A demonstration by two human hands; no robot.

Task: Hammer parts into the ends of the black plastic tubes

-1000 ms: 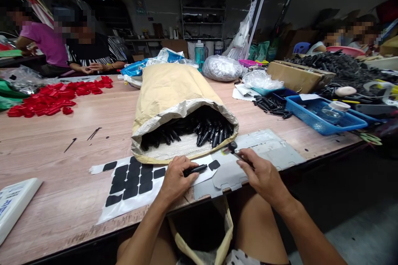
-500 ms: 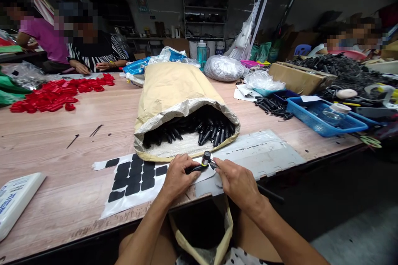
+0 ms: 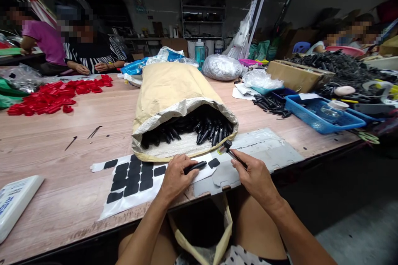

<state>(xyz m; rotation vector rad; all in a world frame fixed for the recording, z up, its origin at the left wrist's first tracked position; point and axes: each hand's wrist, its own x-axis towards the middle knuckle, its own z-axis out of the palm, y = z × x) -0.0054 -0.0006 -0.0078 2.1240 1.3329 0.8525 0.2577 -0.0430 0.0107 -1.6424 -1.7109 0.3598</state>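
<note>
My left hand [image 3: 178,178] is closed round a slim black part [image 3: 196,167], whose tip points right, over a white sheet [image 3: 116,208] with rounded black squares. To its right, my right hand [image 3: 256,176] grips the dark handle of a small hammer [image 3: 226,147] with a black end and a yellow ring. The hammer head is raised, apart from the black part. Behind both hands lies an open tan sack [image 3: 177,83] full of similar black parts [image 3: 214,126]. One black square [image 3: 214,163] lies between my hands.
Grey board [image 3: 267,149] under the right side. Blue tray [image 3: 323,114] and cardboard box [image 3: 300,75] at right; red parts [image 3: 52,95] and a white box [image 3: 18,203] at left. Two people sit across at the far left, others at the far right.
My right hand has moved right with the hammer, whose head has left the tip of the black part. My left hand stays in about the same place. The view has shifted slightly.
</note>
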